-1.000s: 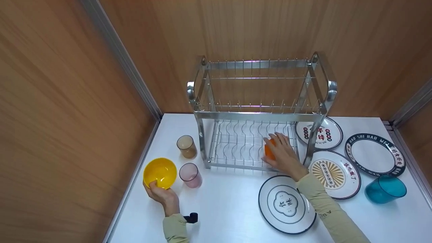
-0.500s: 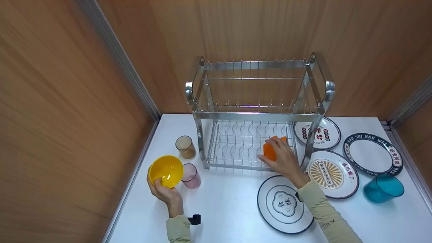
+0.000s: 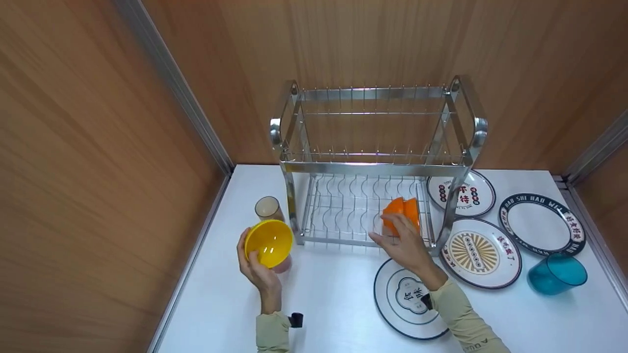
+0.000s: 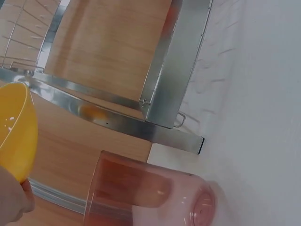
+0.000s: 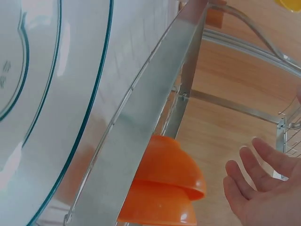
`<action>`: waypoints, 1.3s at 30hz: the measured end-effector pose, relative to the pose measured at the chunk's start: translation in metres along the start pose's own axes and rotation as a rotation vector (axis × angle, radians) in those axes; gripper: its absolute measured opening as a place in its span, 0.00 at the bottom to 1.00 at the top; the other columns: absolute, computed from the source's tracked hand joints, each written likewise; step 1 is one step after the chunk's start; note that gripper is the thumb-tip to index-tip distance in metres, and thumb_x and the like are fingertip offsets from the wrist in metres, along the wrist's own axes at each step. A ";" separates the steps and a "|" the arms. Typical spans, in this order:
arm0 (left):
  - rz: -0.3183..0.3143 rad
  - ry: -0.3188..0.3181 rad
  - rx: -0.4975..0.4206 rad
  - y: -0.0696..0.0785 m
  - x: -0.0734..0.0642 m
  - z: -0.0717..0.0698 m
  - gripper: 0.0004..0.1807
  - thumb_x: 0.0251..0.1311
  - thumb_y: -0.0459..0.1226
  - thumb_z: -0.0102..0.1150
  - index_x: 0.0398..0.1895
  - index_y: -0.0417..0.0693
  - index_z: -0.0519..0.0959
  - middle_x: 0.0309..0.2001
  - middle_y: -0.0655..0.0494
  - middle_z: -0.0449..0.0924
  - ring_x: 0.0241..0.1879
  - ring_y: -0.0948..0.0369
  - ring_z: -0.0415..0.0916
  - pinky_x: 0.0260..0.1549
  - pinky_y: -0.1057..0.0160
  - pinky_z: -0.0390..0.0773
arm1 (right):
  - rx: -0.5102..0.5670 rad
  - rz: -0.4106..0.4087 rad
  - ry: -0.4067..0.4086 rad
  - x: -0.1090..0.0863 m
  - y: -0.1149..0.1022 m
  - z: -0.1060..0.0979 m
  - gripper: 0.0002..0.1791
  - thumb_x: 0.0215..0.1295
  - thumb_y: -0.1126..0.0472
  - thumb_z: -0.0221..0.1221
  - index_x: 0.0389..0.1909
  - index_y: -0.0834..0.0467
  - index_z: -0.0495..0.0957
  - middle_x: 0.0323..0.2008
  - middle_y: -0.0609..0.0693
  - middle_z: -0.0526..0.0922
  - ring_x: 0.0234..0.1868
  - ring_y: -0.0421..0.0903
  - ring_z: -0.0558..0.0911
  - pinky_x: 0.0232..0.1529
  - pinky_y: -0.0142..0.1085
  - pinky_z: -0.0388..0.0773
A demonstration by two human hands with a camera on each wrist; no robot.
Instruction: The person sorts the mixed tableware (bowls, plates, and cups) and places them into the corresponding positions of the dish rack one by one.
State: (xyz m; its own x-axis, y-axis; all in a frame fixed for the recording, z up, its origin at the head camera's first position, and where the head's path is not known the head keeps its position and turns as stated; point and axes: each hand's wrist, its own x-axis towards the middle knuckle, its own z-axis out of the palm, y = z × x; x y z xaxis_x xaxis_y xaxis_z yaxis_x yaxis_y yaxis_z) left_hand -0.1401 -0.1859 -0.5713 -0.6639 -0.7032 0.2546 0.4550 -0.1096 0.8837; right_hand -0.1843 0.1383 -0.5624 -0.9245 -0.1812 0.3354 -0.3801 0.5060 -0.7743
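Note:
My left hand [image 3: 261, 277] grips a yellow bowl [image 3: 272, 240] by its side, thumb over the rim, its inside tilted toward the head camera. The bowl is held in the air and covers much of a pink glass [image 3: 283, 266]; this pink glass [image 4: 155, 193] shows more fully in the left wrist view. Two orange bowls [image 5: 164, 181] stand on edge, nested close together, at the right end of the dish rack's lower tier [image 3: 338, 241]. Just in front of them is my right hand [image 3: 407, 247], its fingers spread and apart from the bowls in the right wrist view.
The two-tier metal dish rack [image 3: 373, 169] stands near the wooden back wall. A brown glass [image 3: 268, 208] is left of it. A plate [image 3: 407, 318] lies in front, partly under the right wrist. More plates [image 3: 483, 255] and a teal cup [image 3: 557, 274] are at the right.
My left hand has carried the yellow bowl rightward, in front of the pink glass. My right hand has let go of the orange bowls and drawn back slightly toward the front.

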 end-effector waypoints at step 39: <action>0.375 -0.643 0.192 0.002 -0.077 0.064 0.28 0.56 0.21 0.46 0.61 0.40 0.77 0.60 0.43 0.76 0.59 0.53 0.74 0.63 0.63 0.75 | 0.582 0.187 -0.298 -0.027 -0.050 0.016 0.35 0.86 0.45 0.29 0.72 0.69 0.63 0.67 0.65 0.74 0.65 0.59 0.77 0.66 0.44 0.75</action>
State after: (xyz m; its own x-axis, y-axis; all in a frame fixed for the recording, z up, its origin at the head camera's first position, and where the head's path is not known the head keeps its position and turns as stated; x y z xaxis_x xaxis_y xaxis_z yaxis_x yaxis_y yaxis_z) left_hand -0.1256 -0.0868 -0.5639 -0.7269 -0.1163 0.6768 0.6454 0.2211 0.7311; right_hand -0.1408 0.1047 -0.5413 -0.9130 -0.4019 0.0698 -0.0893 0.0300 -0.9956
